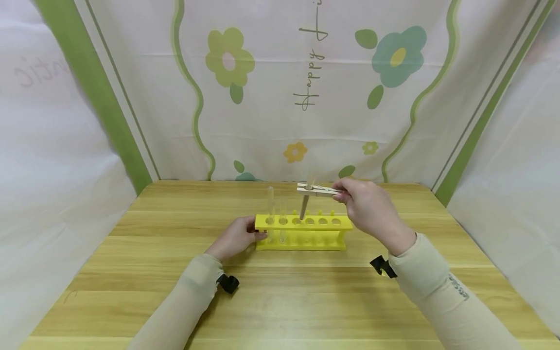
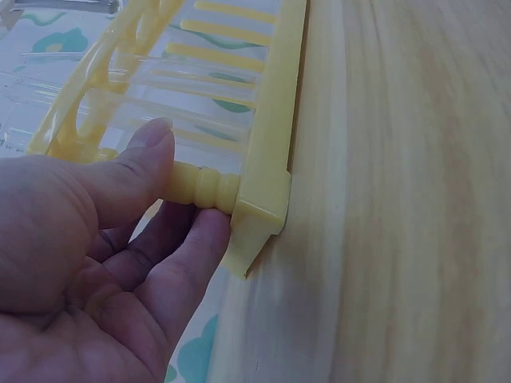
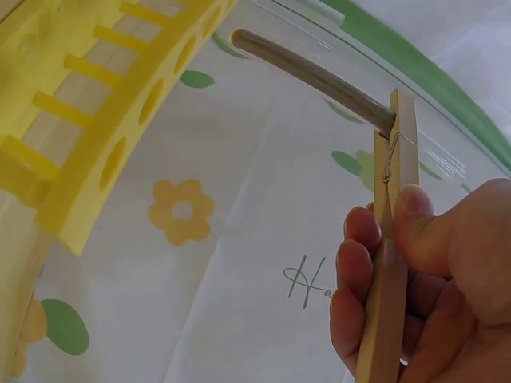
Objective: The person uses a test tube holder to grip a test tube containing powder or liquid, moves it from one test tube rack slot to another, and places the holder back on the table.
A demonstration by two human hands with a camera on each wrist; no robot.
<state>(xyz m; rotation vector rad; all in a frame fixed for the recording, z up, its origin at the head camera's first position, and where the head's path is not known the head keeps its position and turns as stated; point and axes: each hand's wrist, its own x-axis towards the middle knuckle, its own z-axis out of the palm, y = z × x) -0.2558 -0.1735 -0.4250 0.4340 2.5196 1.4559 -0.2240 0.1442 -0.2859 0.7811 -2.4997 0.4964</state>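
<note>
My left hand (image 1: 237,238) grips the left end of the yellow test tube rack (image 1: 302,246). In the left wrist view, its thumb and fingers close round the end post (image 2: 206,187). Two clear test tubes (image 1: 271,206) stand upright in the rack's two leftmost holes. My right hand (image 1: 372,209) holds a wooden test tube clamp (image 3: 385,295) by its handle. The clamp's jaws pinch a test tube (image 1: 304,207) with grey-brown contents in its lower part. That tube leans slightly, its bottom right at the third hole from the left.
The rack stands on a wood-grain table (image 1: 280,301). Its holes to the right hold no tubes, and a row of yellow pegs (image 1: 320,213) rises along its back. A flower-printed cloth (image 1: 271,112) hangs behind the table, with white cloth at both sides.
</note>
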